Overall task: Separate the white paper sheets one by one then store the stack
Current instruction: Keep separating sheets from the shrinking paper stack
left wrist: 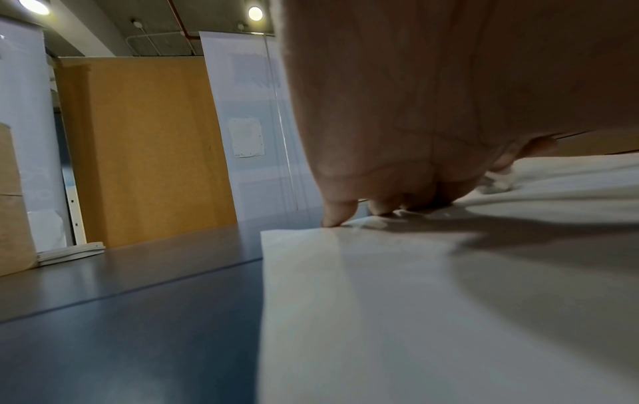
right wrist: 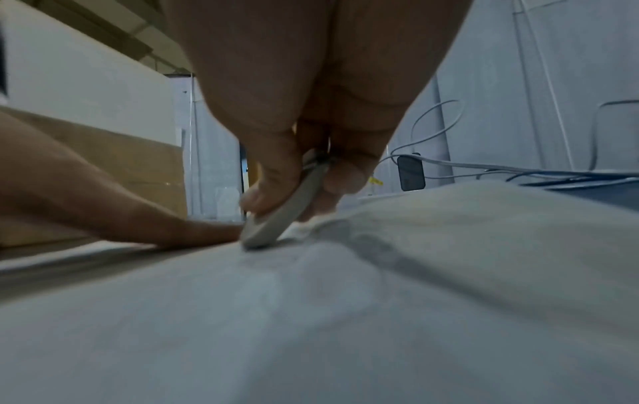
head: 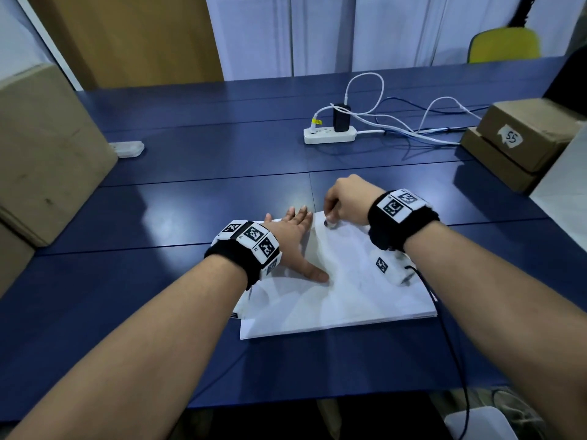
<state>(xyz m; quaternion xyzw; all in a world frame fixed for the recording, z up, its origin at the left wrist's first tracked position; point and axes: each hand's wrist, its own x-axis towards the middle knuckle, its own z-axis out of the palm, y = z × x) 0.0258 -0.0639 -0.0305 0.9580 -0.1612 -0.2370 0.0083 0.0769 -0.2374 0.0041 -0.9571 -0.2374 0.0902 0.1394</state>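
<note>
- White paper wrinkles under the right hand point(head: 344, 198), whose fingers point(right wrist: 273, 175) are curled tight around a small flat grey tool point(right wrist: 276, 218); what the tool is, I cannot tell. Its rounded end touches the top sheet near the far edge of the paper stack point(head: 336, 300).
- In the right wrist view the top sheet bulges up in a soft ridge just beside the tool, which suggests the sheet is being worked loose from the ones under it.
- Flat on the paper lies the left hand point(head: 293, 239), its fingers point(left wrist: 337, 214) straight and spread, gripping nothing. The fingertips press at the far left edge of the stack and the thumb points toward the middle.
- The stack sits on the blue desk point(head: 158, 296) close to the person, with its near left corner fanned out slightly.
- Further out stand a white power strip point(head: 328, 134) with a black charger and cables, cardboard boxes at both sides, and a yellow chair point(head: 505, 44) behind the desk.
- My reading: one sheet is being separated, and storing has not begun. How many sheets are already done cannot be told.
- Next, the raised edge probably needs to be lifted clear while the left hand pins the rest. Too much pressure from the tool could crease or tear the sheet, or drag two along together.
</note>
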